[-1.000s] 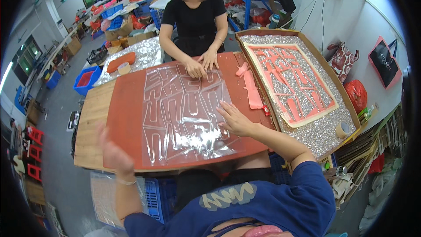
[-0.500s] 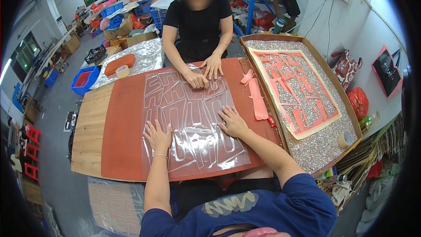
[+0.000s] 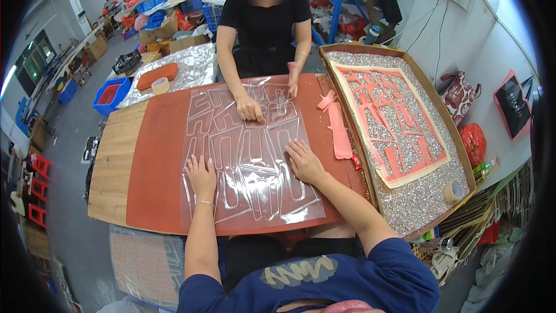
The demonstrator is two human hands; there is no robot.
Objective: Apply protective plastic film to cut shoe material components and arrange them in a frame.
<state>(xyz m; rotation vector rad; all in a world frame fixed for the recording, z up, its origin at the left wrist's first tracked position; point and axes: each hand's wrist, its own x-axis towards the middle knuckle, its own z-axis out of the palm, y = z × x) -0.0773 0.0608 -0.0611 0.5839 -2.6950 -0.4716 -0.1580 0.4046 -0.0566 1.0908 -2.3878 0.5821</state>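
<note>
A clear plastic sheet [image 3: 236,165] with raised or cut pattern outlines lies flat on the reddish-brown board [image 3: 156,168]. My left hand [image 3: 201,178] rests on the sheet's left part, fingers spread, palm down. On its right part, my right hand [image 3: 306,163] lies just as flat, fingers apart. Across the table, a co-worker in black presses a closed hand [image 3: 249,109] onto the sheet's far half; whether it holds anything is hidden. The co-worker's other hand [image 3: 294,78] is turned edge-on near the far right corner.
Right of the board stands a shallow glitter-covered tray [image 3: 414,203] with a cream-framed pink cut-out sheet [image 3: 399,181] and a tape roll [image 3: 453,192]. Pink strips [image 3: 339,133] lie beside it. Another patterned clear sheet [image 3: 145,266] sits below the table's left front edge.
The co-worker's closed hand has slid left and slightly nearer me, while the other hand has come up off the sheet. My hands stay flat; the view has shifted slightly.
</note>
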